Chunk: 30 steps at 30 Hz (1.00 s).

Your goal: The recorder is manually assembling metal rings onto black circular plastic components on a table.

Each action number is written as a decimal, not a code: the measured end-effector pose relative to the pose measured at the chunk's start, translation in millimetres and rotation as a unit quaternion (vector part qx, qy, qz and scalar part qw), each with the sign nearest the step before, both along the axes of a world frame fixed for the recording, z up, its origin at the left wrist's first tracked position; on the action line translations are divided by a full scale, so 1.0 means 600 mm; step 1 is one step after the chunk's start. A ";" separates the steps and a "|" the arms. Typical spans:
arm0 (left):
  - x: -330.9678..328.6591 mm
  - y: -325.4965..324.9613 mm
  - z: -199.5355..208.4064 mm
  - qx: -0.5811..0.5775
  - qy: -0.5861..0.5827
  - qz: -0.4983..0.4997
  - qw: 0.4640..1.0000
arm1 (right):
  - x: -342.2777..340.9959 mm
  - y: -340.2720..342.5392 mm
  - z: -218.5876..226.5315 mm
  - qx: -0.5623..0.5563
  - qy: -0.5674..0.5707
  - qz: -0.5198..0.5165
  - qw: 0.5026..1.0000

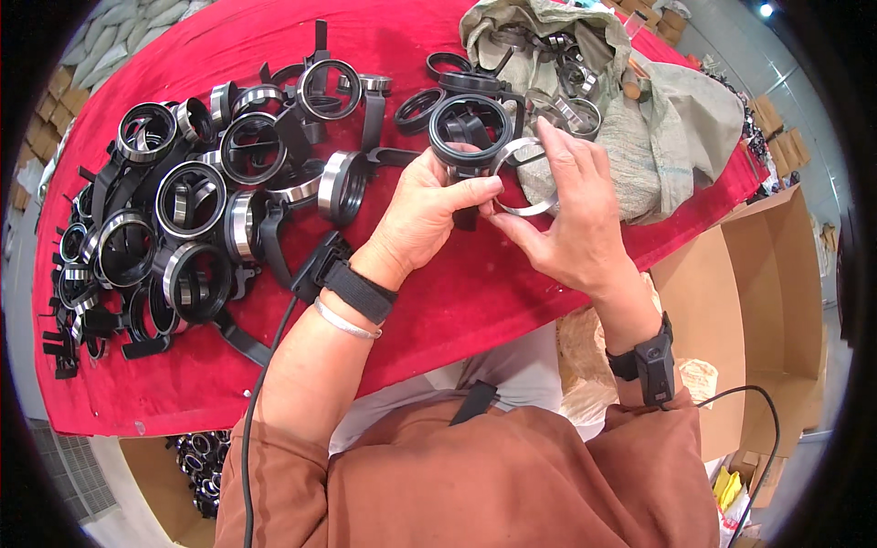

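My brown sleeves (512, 484) fill the bottom; at upper centre my left hand (425, 215) clamps a black ring clamp (470, 132), my right hand (571, 215) pinches a silver ring (523, 178) beside it.

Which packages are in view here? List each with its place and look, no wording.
Sack: far right on the red table, slumped open, grey-green cloth, rings inside.
Big carton: right of the table, open, plain brown.
Low carton: under the table's near left edge, brown, dark rings inside.
Stacked cartons: far left, brown.
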<state>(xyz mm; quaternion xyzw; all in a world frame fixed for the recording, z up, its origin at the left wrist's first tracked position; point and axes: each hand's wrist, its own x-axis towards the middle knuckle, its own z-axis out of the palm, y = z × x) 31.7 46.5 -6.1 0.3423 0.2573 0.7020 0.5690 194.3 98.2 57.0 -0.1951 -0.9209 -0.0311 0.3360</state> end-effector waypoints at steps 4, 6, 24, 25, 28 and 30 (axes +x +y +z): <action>0.000 0.000 0.001 -0.012 0.016 0.030 0.999 | -0.006 0.007 -0.012 0.011 -0.007 -0.002 1.000; 0.001 0.001 0.000 -0.014 0.017 0.034 0.999 | -0.007 0.013 -0.014 0.009 -0.012 0.011 1.000; 0.004 -0.009 0.016 -0.011 0.165 -0.069 0.984 | -0.007 0.062 0.058 -0.122 -0.098 0.139 0.978; 0.004 -0.009 0.015 -0.012 0.168 -0.073 0.983 | -0.007 0.065 0.054 -0.122 -0.098 0.140 0.978; 0.005 -0.010 0.016 -0.015 0.174 -0.081 0.981 | -0.009 0.068 0.046 -0.100 -0.097 0.135 0.981; 0.010 -0.011 0.018 0.004 0.178 -0.062 0.982 | -0.011 0.067 0.044 -0.102 -0.094 0.145 0.979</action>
